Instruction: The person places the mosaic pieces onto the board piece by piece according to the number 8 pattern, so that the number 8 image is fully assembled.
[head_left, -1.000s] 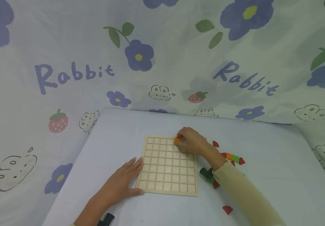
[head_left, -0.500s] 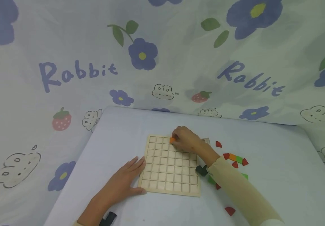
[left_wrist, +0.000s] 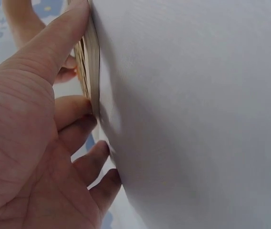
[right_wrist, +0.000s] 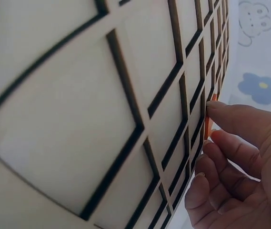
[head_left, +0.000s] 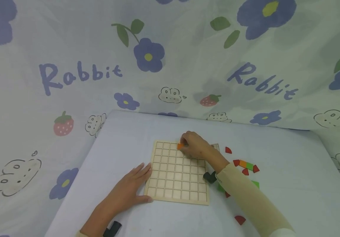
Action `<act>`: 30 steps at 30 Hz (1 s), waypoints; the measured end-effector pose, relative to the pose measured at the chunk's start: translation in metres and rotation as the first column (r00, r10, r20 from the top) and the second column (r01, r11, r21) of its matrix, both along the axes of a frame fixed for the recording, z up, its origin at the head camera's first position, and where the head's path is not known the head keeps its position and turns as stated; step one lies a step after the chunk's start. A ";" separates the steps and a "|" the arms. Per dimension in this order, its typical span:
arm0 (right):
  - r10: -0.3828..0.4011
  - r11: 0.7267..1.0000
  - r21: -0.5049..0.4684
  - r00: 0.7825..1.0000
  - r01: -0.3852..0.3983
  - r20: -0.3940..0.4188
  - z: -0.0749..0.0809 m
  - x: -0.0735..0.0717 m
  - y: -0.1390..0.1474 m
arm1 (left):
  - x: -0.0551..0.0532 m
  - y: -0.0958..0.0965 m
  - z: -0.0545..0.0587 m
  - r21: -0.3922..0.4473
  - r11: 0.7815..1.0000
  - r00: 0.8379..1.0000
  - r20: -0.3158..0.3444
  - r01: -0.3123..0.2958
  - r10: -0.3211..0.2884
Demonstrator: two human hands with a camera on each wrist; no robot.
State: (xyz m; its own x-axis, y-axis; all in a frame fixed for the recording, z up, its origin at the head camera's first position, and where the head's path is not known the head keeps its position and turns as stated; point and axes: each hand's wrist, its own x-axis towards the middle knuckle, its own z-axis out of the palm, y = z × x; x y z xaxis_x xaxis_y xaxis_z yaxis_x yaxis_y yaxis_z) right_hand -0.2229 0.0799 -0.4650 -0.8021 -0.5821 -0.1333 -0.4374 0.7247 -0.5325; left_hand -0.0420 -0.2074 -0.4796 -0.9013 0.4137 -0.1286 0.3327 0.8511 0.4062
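A light wooden grid board (head_left: 177, 176) lies in the middle of the white table. At its far edge, in the top row, my right hand (head_left: 195, 144) pinches a small orange square tile (head_left: 180, 146) between thumb and fingertips. The right wrist view shows the orange tile (right_wrist: 208, 125) edge-on at the grid, its other side hidden by my fingers. My left hand (head_left: 128, 186) rests flat at the board's left side, fingers extended along the edge and thumb at the near left corner. In the left wrist view the thumb lies against the board's side (left_wrist: 93, 67).
Right of the board lie several red quarter-round pieces (head_left: 240, 220), an orange piece (head_left: 242, 164) and green pieces (head_left: 250, 166), some partly under my right sleeve (head_left: 247, 194). A small pale object (head_left: 215, 146) sits behind my right wrist. A patterned cloth (head_left: 170, 65) rises behind the table.
My right hand has moved slightly left along the board's top row with the orange tile, then stayed there. The left hand keeps its place at the board's edge.
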 end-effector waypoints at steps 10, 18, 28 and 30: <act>0.007 1.000 0.004 1.000 -0.007 -0.018 0.000 0.004 0.003 | 0.000 0.001 0.002 0.007 1.000 1.000 0.018 -0.019 0.019; -0.028 0.995 -0.093 0.999 0.025 -0.029 0.021 0.018 0.034 | -0.001 0.001 0.003 0.013 1.000 1.000 0.017 -0.020 0.019; -0.049 0.996 -0.078 0.997 0.045 -0.052 0.048 0.038 0.086 | 0.000 0.003 0.005 0.010 0.999 0.999 0.014 -0.031 0.031; -0.050 0.997 -0.058 0.998 0.047 -0.046 0.050 0.044 0.096 | 0.000 0.003 0.005 0.011 0.999 0.999 0.018 -0.035 0.035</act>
State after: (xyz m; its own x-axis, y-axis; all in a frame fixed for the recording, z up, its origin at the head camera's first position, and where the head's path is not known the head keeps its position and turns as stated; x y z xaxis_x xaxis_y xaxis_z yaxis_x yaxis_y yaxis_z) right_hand -0.1792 0.1754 -0.4150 -0.8343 -0.5478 -0.0622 -0.4282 0.7149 -0.5527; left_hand -0.0419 -0.2043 -0.4749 -0.9129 0.3833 -0.1405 0.2953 0.8576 0.4212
